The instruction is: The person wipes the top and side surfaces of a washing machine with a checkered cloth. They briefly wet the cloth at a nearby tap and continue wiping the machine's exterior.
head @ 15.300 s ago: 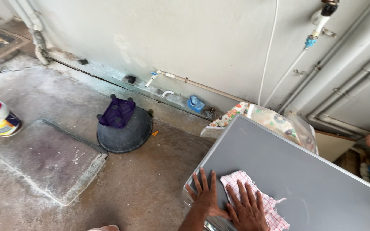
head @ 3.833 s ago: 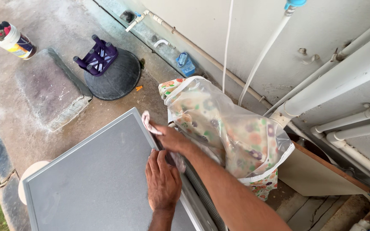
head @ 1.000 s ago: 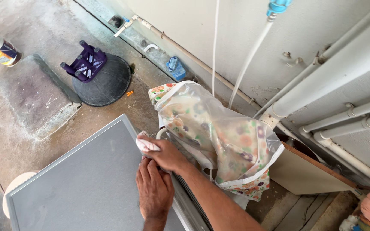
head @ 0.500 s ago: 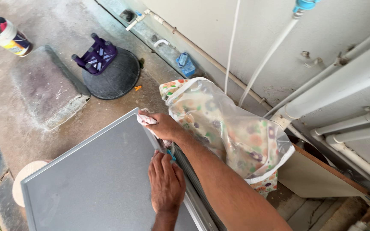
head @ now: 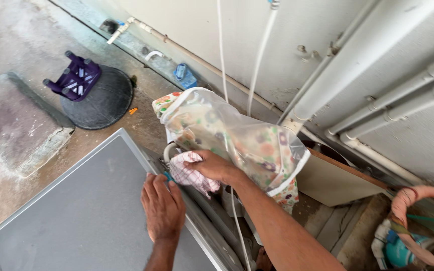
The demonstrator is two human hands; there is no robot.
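Now | right hand [head: 214, 165] clutches red-checked white cloth [head: 191, 173] against grey machine lid [head: 91, 211] back edge, wiping | left hand [head: 163, 206] flat, fingers spread, steadying lid | floral plastic cover [head: 237, 140] behind.

No packages, labels, signs or screens visible.

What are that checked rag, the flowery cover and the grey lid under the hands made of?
The rag, bunched in the right hand, looks like soft woven cotton: it crumples and shows a red check. The cover seems to be thin glossy plastic, translucent, with sheen and creases. The lid under the left hand is flat, matt grey with a paler rim, likely painted metal or plastic.
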